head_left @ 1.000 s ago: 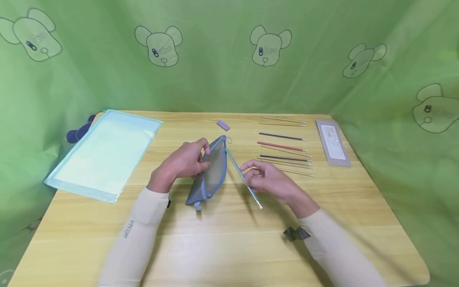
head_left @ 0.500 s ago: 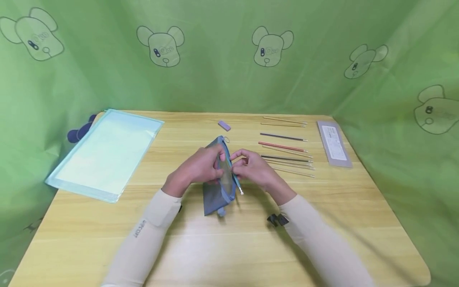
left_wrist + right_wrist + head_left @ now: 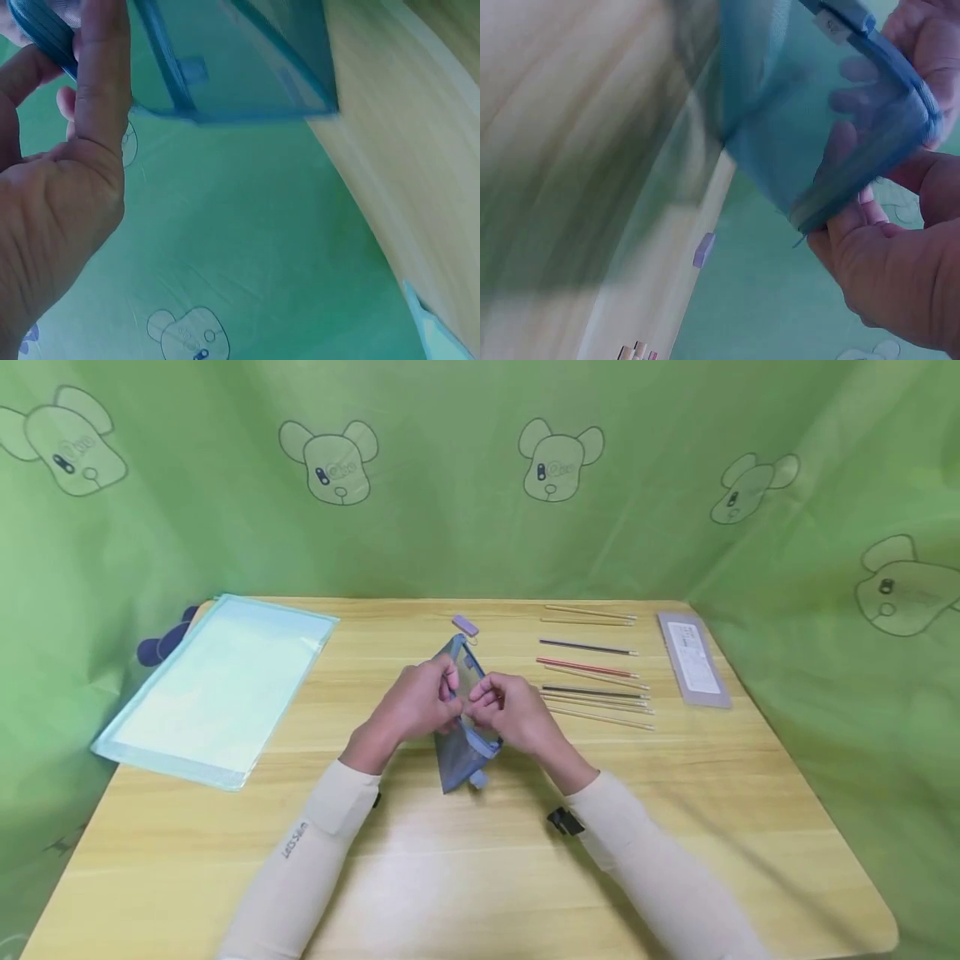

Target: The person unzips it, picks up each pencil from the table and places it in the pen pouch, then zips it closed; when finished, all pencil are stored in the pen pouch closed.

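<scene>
A blue mesh zip pencil pouch (image 3: 457, 762) is held up over the middle of the table, its zipped mouth spread. My left hand (image 3: 420, 697) grips the left rim with thumb and fingers. On the opposite rim, my right hand (image 3: 513, 710) pinches the zipper edge. In the right wrist view, fingertips show through the sheer mesh (image 3: 772, 142), while the right hand (image 3: 900, 277) curls over the zipper band. The left wrist view has the pouch's see-through panel (image 3: 247, 75) beyond my left fingers. No pencil sticks out of the mouth.
Several pencils, including a red pencil (image 3: 585, 667), lie in rows to the right. Beyond them is a grey flat case (image 3: 720, 693) with a white label. A purple eraser (image 3: 465, 625) lies behind the pouch. At left lies a light-blue zip document folder (image 3: 217, 685), overhanging the table's edge.
The teal pencil in my right hand went down to the pouch's mouth and no longer shows. My right hand moved left onto the rim; the pouch and left hand shifted right.
</scene>
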Tool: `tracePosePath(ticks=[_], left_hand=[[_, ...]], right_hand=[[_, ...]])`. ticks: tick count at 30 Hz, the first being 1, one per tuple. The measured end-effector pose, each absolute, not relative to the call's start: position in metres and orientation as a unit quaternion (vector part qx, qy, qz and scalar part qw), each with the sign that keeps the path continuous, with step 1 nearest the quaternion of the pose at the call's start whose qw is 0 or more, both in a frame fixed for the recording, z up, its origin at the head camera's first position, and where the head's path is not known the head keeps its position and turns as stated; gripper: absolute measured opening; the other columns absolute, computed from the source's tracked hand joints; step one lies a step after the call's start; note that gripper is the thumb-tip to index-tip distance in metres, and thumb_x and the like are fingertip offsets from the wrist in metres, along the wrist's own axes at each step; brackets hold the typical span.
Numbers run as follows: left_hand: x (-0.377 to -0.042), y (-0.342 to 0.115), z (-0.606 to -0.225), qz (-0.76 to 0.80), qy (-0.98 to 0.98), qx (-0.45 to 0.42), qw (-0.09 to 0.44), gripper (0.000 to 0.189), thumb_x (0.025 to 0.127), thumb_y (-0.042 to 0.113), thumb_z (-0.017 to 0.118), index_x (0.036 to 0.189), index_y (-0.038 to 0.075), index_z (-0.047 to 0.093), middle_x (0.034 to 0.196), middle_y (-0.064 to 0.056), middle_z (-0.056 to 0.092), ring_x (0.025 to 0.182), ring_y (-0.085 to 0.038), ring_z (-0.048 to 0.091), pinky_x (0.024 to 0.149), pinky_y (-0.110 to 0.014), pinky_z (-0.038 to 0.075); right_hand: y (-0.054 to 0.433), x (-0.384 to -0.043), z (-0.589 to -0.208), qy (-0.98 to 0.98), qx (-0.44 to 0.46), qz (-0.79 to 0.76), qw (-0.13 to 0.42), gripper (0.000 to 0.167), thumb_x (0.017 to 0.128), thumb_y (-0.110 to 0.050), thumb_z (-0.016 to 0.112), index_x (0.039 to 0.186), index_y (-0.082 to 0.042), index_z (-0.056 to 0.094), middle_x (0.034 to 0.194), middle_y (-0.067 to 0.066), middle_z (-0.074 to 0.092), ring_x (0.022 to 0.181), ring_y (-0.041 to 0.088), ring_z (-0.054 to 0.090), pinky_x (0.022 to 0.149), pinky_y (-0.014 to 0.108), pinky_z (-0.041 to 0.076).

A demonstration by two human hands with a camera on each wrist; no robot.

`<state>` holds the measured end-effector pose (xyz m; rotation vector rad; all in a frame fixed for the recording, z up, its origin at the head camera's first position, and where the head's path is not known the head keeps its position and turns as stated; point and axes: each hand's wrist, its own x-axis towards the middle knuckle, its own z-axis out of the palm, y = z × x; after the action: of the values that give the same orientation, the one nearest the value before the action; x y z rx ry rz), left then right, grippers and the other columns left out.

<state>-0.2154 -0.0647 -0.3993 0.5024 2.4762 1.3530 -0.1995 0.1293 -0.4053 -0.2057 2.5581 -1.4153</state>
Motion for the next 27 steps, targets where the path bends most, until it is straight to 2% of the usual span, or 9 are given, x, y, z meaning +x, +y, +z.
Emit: tracePosePath(ticks=[2, 5, 8, 10, 17, 23, 27], left_hand=[[-0.216, -0.068, -0.398, 0.469, 0.855, 0.171, 0.143, 0.022, 0.097, 0.001, 0.073, 0.107, 0.003, 0.054, 0.087, -0.010, 0.059, 0.068, -0.022, 0.073, 0.067, -0.043, 0.069], [-0.217, -0.074, -0.395, 0.456, 0.861, 0.175, 0.144, 0.022, 0.097, 0.002, 0.074, 0.108, 0.003, 0.055, 0.089, -0.009, 0.060, 0.072, -0.021, 0.070, 0.065, -0.035, 0.068], [-0.218, -0.081, -0.392, 0.435, 0.872, 0.182, 0.135, 0.022, 0.096, 0.004, 0.075, 0.108, 0.005, 0.056, 0.089, -0.008, 0.062, 0.075, -0.019, 0.065, 0.063, -0.027, 0.064], [-0.218, -0.086, -0.390, 0.422, 0.877, 0.190, 0.130, 0.021, 0.096, 0.005, 0.075, 0.107, 0.006, 0.057, 0.090, -0.008, 0.062, 0.076, -0.019, 0.063, 0.064, -0.026, 0.061], [-0.220, -0.095, -0.391, 0.398, 0.884, 0.206, 0.133, 0.023, 0.095, 0.006, 0.075, 0.112, 0.001, 0.059, 0.091, -0.008, 0.065, 0.077, -0.019, 0.064, 0.067, -0.027, 0.060], [-0.220, -0.096, -0.391, 0.408, 0.876, 0.195, 0.167, 0.026, 0.097, 0.004, 0.075, 0.117, 0.000, 0.059, 0.092, -0.010, 0.065, 0.072, -0.020, 0.070, 0.067, -0.033, 0.066], [-0.220, -0.096, -0.390, 0.414, 0.872, 0.190, 0.178, 0.026, 0.097, 0.004, 0.075, 0.117, 0.001, 0.058, 0.092, -0.011, 0.066, 0.071, -0.022, 0.073, 0.069, -0.040, 0.068]], right_hand=[[0.134, -0.199, -0.405, 0.856, -0.075, -0.503, 0.095, 0.012, 0.099, -0.001, 0.073, 0.109, 0.003, 0.068, 0.100, 0.017, 0.072, 0.083, 0.019, 0.072, 0.078, 0.033, 0.069], [0.150, -0.200, -0.403, 0.846, -0.087, -0.520, 0.079, 0.015, 0.099, 0.002, 0.072, 0.113, 0.006, 0.067, 0.102, 0.019, 0.071, 0.087, 0.024, 0.072, 0.081, 0.036, 0.069], [0.173, -0.206, -0.402, 0.846, -0.091, -0.519, 0.081, 0.019, 0.100, 0.001, 0.071, 0.118, 0.006, 0.066, 0.107, 0.019, 0.070, 0.095, 0.029, 0.072, 0.085, 0.035, 0.069], [0.192, -0.210, -0.402, 0.849, -0.090, -0.513, 0.088, 0.022, 0.101, 0.000, 0.070, 0.122, 0.005, 0.065, 0.111, 0.019, 0.070, 0.100, 0.028, 0.072, 0.087, 0.031, 0.067], [0.251, -0.216, -0.396, 0.871, -0.079, -0.477, 0.090, 0.032, 0.101, -0.006, 0.072, 0.130, 0.002, 0.063, 0.124, 0.025, 0.070, 0.102, 0.006, 0.070, 0.092, 0.014, 0.059], [0.286, -0.223, -0.403, 0.867, -0.070, -0.479, 0.114, 0.036, 0.102, -0.011, 0.073, 0.134, -0.001, 0.061, 0.130, 0.021, 0.070, 0.107, 0.006, 0.071, 0.093, 0.015, 0.059], [0.304, -0.227, -0.415, 0.866, -0.077, -0.477, 0.127, 0.043, 0.102, -0.010, 0.073, 0.140, 0.003, 0.058, 0.135, 0.025, 0.068, 0.111, 0.007, 0.072, 0.095, 0.015, 0.059]])
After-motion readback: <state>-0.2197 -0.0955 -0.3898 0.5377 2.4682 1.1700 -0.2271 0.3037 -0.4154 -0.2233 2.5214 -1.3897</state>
